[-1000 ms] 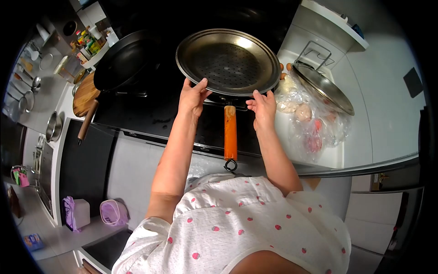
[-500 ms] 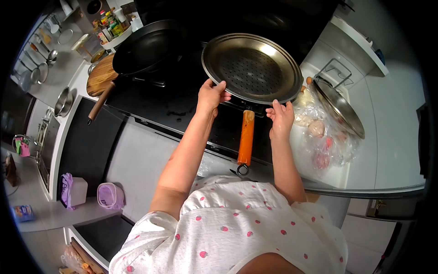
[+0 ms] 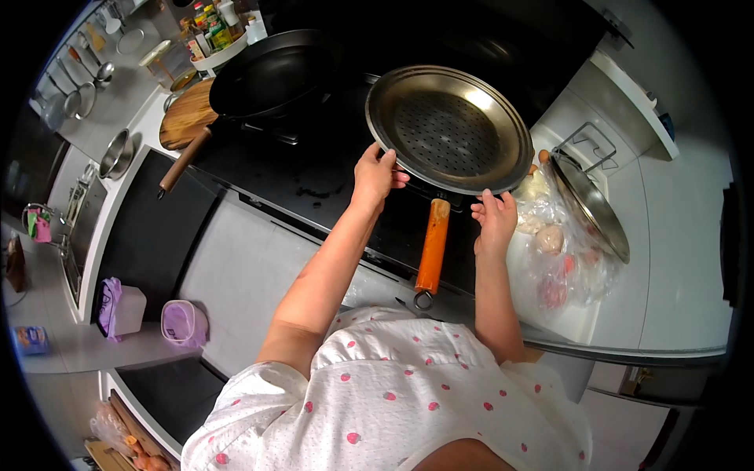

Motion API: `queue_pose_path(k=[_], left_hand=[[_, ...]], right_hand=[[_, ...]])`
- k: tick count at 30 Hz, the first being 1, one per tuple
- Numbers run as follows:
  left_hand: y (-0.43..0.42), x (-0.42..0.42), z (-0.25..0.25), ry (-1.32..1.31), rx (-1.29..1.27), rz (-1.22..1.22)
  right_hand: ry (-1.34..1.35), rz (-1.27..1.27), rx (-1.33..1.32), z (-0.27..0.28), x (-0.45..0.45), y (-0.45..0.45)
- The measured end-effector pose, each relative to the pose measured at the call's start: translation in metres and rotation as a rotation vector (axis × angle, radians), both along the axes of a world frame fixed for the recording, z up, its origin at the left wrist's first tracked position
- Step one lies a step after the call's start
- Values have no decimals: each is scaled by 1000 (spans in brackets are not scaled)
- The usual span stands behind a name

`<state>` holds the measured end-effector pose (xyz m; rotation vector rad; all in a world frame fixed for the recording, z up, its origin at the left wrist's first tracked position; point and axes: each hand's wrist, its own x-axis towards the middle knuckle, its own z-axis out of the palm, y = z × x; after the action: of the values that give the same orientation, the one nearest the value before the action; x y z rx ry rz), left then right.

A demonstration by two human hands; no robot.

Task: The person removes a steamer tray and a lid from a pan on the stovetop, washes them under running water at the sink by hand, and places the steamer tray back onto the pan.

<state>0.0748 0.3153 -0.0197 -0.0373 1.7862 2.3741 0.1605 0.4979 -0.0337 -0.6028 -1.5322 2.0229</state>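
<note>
A round metal steamer tray (image 3: pixel 448 140), its middle dotted with small holes, sits over the stove and tips slightly toward me. My left hand (image 3: pixel 375 180) pinches its near-left rim, thumb on top and fingers curled beneath. At the near-right rim, my right hand (image 3: pixel 495 220) holds the edge with its fingertips. Between my wrists, an orange pan handle (image 3: pixel 433 247) sticks out from under the tray; the tray hides the rest of that pan. Whether the tray rests on it, I cannot tell.
A black wok (image 3: pixel 271 78) stands on the left burner, its wooden handle (image 3: pixel 185 162) pointing toward me. Beside it lies a wooden board (image 3: pixel 187 116). To the right are plastic bags of food (image 3: pixel 561 259), a leaning metal lid (image 3: pixel 593 208) and a wire rack (image 3: pixel 589 145).
The whole view has shifted a little, so most things appear slightly further right and lower. Both hands keep the same hold on the steamer tray's rim.
</note>
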Motion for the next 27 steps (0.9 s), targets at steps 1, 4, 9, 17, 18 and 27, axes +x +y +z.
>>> queue_pose_path(k=[1,4,9,17,18,27], left_hand=[[-1,0,-1,-4,-1,-2],[-3,1,-1,-17,-10,-6],[-5,2,-2,-13,-20,-10],[-6,3,-4,-23,6,-1],[-6,3,-4,-21,5,-3],[-35,4,5,-19,71,28]], right_hand=[[5,8,-7,0,0,1],[-16,11,8,1,0,0],[-38,28,32,2,1,0],[-62,84,54,0,0,-2],[-76,82,53,0,0,-2],[-136,100,46,29,19,0]])
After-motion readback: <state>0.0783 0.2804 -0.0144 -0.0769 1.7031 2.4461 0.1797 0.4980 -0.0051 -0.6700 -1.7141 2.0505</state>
